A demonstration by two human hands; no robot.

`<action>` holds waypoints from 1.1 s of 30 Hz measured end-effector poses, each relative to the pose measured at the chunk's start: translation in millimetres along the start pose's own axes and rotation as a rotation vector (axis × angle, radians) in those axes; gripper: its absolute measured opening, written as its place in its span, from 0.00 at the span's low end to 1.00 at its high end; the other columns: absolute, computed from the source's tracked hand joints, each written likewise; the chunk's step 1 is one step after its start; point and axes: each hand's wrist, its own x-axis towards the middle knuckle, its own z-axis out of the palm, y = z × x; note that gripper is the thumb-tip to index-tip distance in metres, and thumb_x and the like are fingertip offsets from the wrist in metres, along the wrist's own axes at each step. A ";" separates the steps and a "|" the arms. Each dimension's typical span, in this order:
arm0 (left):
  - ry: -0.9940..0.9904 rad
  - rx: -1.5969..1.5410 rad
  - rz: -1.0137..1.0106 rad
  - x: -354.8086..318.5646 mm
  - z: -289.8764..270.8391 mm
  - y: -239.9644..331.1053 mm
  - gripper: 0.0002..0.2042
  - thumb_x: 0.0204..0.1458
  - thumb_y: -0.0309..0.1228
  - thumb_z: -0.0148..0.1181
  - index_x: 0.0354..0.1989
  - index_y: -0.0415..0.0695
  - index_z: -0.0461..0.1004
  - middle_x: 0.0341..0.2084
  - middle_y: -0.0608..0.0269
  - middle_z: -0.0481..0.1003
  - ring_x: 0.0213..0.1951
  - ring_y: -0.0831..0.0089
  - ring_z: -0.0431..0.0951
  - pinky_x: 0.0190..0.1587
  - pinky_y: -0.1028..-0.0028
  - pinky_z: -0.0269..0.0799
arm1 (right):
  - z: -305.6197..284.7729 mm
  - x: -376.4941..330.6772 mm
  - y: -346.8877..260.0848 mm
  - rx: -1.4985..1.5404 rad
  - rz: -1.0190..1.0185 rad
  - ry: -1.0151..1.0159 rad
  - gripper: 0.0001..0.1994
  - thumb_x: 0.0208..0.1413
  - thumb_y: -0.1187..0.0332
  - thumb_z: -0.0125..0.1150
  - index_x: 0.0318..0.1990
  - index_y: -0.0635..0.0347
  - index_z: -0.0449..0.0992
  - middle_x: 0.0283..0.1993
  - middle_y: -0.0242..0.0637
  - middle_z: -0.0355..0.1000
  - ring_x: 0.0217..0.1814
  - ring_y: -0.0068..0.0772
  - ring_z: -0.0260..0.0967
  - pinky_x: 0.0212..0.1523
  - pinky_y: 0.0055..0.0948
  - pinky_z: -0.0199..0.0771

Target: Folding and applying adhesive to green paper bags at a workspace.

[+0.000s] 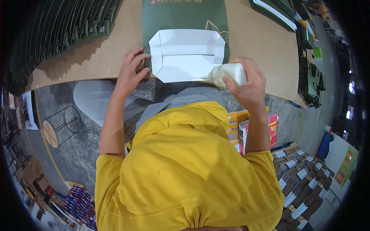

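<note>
At the near edge of the table (266,46), the left hand (132,72), loosely spread, should steady the white base (181,68) of the green bag (181,17) while the right hand (252,84), gripping the white bottle (233,72), traces its near rim evenly.

Wide fisheye view downward from head-height
</note>
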 end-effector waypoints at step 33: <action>0.001 0.010 -0.023 -0.6 -0.5 1.1 0.21 0.41 0.25 0.61 0.47 0.46 0.71 0.55 0.56 0.63 0.58 0.57 0.59 0.59 0.64 0.57 | -22.0 -20.3 25.8 -0.129 0.076 0.118 0.20 0.35 0.71 0.68 0.40 0.61 0.72 0.36 0.42 0.70 0.36 0.43 0.71 0.36 0.34 0.72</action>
